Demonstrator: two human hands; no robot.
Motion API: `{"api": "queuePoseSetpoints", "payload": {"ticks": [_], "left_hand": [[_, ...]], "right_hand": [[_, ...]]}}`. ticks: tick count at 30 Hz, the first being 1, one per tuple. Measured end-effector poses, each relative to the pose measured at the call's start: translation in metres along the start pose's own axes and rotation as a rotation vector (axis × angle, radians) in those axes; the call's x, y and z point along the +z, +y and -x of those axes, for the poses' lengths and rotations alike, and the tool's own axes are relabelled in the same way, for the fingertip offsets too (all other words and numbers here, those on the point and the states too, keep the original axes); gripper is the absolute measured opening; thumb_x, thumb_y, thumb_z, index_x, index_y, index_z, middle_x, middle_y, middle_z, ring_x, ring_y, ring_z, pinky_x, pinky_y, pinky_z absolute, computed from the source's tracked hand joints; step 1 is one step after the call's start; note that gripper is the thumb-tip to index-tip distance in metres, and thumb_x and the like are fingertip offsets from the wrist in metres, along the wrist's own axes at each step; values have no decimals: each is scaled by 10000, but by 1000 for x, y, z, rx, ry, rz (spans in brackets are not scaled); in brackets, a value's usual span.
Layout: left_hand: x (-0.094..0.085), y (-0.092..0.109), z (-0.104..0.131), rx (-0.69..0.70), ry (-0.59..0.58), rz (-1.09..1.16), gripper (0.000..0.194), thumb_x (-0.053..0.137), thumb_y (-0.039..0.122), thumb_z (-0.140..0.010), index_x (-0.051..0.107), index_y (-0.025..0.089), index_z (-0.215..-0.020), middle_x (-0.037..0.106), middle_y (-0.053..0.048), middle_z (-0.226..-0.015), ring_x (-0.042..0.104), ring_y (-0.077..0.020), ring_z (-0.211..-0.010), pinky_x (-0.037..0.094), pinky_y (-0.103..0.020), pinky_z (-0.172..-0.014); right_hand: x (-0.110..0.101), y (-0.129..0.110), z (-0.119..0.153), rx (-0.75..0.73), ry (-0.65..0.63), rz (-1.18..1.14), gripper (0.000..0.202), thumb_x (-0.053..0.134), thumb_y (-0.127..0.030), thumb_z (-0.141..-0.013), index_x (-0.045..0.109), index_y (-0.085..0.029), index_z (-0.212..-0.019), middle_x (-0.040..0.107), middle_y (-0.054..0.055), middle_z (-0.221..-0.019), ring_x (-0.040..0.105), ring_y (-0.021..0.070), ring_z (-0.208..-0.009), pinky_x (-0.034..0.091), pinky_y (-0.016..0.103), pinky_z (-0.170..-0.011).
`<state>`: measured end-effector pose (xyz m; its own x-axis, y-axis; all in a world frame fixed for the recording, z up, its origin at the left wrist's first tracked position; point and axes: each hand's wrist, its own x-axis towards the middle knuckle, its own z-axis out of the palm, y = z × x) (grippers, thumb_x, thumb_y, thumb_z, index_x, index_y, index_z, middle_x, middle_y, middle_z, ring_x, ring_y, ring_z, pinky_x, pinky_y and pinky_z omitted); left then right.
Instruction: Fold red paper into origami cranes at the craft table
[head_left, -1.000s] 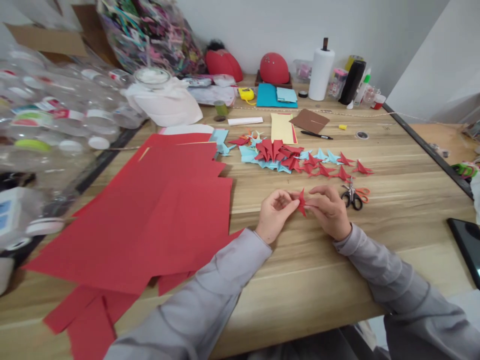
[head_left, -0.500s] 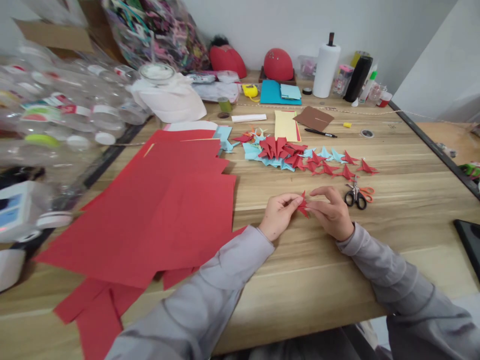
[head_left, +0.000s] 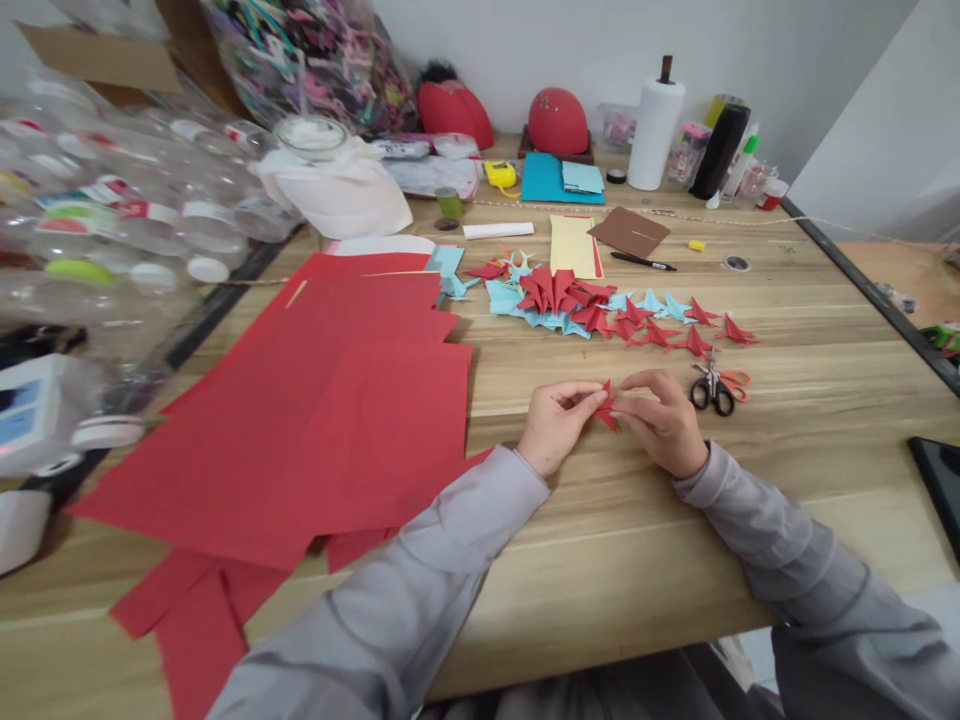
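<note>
A small red folded-paper crane (head_left: 607, 408) is pinched between my two hands above the table. My left hand (head_left: 559, 420) grips its left side between thumb and fingers. On its right side, the thumb and fingertips of my right hand (head_left: 660, 420) close on the paper; my fingers cover part of it. Beyond my hands lies a row of folded red cranes (head_left: 660, 333) and light-blue cranes (head_left: 675, 308). Black-handled scissors (head_left: 712, 390) rest to the right of my right hand, on top of an orange-handled pair (head_left: 738, 383).
Large red paper sheets (head_left: 300, 430) cover the table's left side. Clear plastic bottles (head_left: 135, 220) crowd the far left. Behind the cranes lie yellow paper (head_left: 574, 248), brown paper (head_left: 628, 232) and a black pen (head_left: 643, 262). A white paper roll (head_left: 655, 135) stands at the back.
Both hands keep hold of the red crane, with only a slight shift of the fingers. The camera view has moved a little.
</note>
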<state>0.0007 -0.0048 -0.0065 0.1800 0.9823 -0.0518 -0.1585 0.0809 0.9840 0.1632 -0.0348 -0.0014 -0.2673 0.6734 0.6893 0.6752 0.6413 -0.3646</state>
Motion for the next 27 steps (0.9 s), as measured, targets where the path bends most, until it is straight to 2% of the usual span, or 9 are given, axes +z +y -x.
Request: {"api": "queuePoseSetpoints", "payload": {"ticks": [17, 27], "left_hand": [[1, -2, -1, 3, 25, 28, 215, 784, 315, -599, 753, 168, -753, 747, -70, -823, 662, -180, -754, 522, -314, -756], [0, -1, -2, -26, 37, 55, 233, 771, 310, -611, 754, 159, -787, 739, -61, -785, 633, -150, -693, 495, -273, -687]], "right_hand": [[0, -1, 0, 14, -13, -3, 85, 610, -219, -840, 693, -227, -853, 647, 75, -963, 593, 194, -884, 486, 369, -784], [1, -1, 0, 57, -8, -61, 62, 624, -204, -827, 686, -205, -829, 635, 85, -938, 602, 192, -866, 502, 356, -770]]}}
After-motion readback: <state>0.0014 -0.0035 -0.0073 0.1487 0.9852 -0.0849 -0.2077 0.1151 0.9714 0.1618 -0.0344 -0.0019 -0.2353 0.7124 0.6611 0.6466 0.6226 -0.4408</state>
